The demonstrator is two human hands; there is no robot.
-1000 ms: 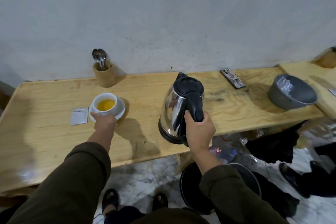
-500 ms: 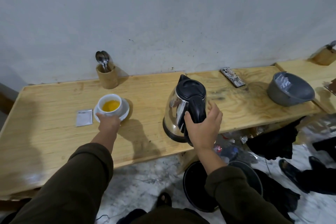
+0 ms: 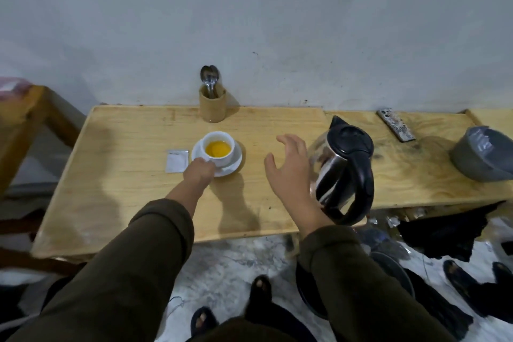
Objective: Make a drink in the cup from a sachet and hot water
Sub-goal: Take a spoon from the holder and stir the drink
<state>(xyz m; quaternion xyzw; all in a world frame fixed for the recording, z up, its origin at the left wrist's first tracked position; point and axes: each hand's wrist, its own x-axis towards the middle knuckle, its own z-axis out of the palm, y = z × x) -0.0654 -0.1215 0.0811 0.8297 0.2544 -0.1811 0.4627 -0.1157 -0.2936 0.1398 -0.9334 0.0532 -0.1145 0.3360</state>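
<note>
Cup (image 3: 217, 149) on saucer (image 3: 234, 159), mid surface (image 3: 125, 175), holds yellow liquid, unstirred by look. Left hand (image 3: 198, 171) fingers pinching saucer rim. Right hand (image 3: 290, 172) fingers spread, empty, beside kettle (image 3: 345, 167). Next: fetch spoon (image 3: 210, 78) from holder, stir gently, keep saucer braced.

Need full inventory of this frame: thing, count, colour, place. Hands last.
white ceramic cup: 1, holds orange-yellow liquid, on saucer, table centre-left
white saucer: 1, under cup
silver sachet: 1, flat, just left of saucer
steel kettle with black lid and handle: 1, table front, right of cup
wooden utensil holder: 1, tan, by wall behind cup
metal spoons: 2, in holder
patterned phone: 1, far right, near wall
grey bowl: 1, right edge
light wooden table: 1, against wall
left hand: at saucer's near edge
right hand: open, beside kettle, not gripping
</note>
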